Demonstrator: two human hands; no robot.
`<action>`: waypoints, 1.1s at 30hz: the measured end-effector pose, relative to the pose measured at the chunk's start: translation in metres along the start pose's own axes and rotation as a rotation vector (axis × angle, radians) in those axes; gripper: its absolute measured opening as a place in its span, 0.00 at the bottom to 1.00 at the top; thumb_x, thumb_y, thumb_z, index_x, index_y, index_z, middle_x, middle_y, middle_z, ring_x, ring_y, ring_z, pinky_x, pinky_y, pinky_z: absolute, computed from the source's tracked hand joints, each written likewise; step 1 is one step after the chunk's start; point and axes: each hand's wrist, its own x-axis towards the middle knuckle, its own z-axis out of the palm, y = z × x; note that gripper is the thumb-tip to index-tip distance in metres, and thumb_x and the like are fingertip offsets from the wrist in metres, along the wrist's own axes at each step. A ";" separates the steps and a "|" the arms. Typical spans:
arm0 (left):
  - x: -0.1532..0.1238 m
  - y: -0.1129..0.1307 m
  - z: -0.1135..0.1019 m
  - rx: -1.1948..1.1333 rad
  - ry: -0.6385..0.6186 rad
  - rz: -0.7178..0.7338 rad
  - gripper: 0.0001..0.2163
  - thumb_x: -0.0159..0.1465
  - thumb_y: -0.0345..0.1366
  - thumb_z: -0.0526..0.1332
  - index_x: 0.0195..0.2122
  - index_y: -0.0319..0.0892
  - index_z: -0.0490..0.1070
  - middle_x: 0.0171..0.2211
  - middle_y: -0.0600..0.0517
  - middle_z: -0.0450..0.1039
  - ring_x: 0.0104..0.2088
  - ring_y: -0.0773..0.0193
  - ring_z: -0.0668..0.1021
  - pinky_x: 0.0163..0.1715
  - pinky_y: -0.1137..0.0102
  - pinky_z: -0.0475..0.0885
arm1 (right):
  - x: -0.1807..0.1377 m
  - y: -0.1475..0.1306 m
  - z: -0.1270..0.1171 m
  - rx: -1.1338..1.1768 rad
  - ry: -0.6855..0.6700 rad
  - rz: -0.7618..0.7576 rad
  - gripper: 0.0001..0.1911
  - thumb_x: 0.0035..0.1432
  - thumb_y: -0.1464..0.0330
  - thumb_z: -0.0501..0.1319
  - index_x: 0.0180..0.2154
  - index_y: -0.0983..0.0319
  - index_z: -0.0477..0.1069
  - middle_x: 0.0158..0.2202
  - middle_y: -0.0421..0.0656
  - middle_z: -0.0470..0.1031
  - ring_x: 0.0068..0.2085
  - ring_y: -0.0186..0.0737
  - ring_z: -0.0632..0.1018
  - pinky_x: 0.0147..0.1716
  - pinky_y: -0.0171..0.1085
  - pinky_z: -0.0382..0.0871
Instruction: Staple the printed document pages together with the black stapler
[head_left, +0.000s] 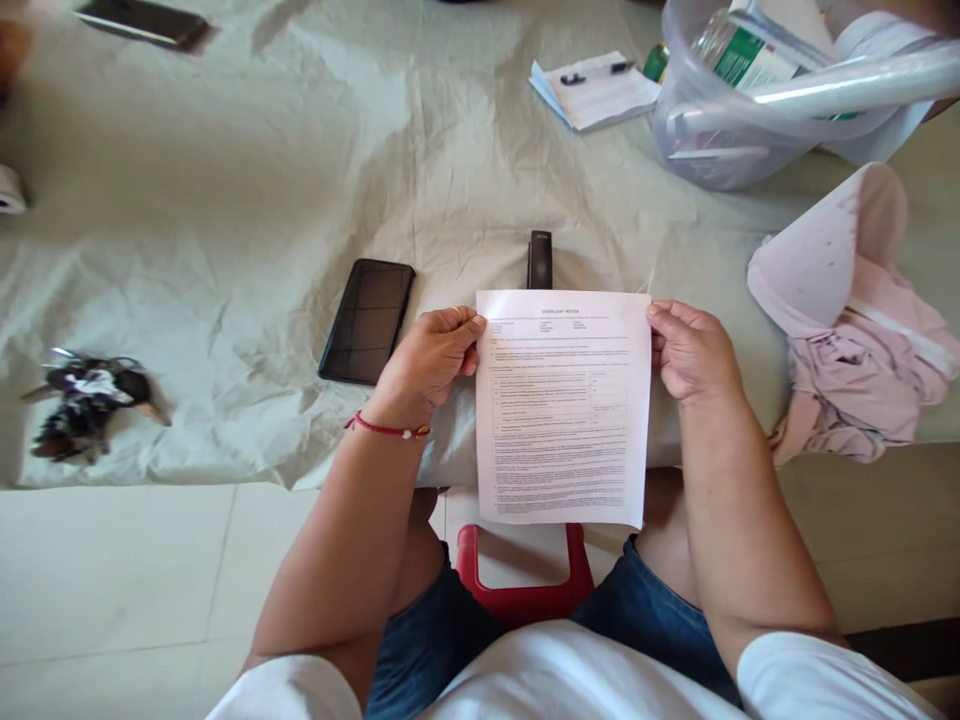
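Note:
A printed paper sheet [562, 410] hangs upright over the near edge of a table covered by a pale wrinkled cloth [247, 180]. My left hand [429, 360] pinches the sheet's upper left edge, fingers closed on it. My right hand [690, 350] grips the upper right edge in the same way. Just behind the sheet's top lies a small black stapler-like object [539, 259], partly hidden. A dark phone [367, 320] lies flat on the cloth beside my left hand.
A bunch of keys [86, 400] lies at the left. Pink cloth with a white cone [847, 330] sits at the right. A clear plastic tub [750, 100] and a notepad with pen [596, 90] stand at the back. A red stool [525, 580] shows below.

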 end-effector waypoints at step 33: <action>0.014 -0.007 0.047 0.216 0.097 -0.046 0.16 0.67 0.25 0.60 0.21 0.43 0.68 0.16 0.57 0.61 0.19 0.69 0.66 0.23 0.70 0.58 | 0.017 0.009 -0.032 -0.467 0.253 -0.128 0.10 0.51 0.58 0.69 0.25 0.55 0.74 0.22 0.39 0.72 0.24 0.39 0.68 0.24 0.40 0.60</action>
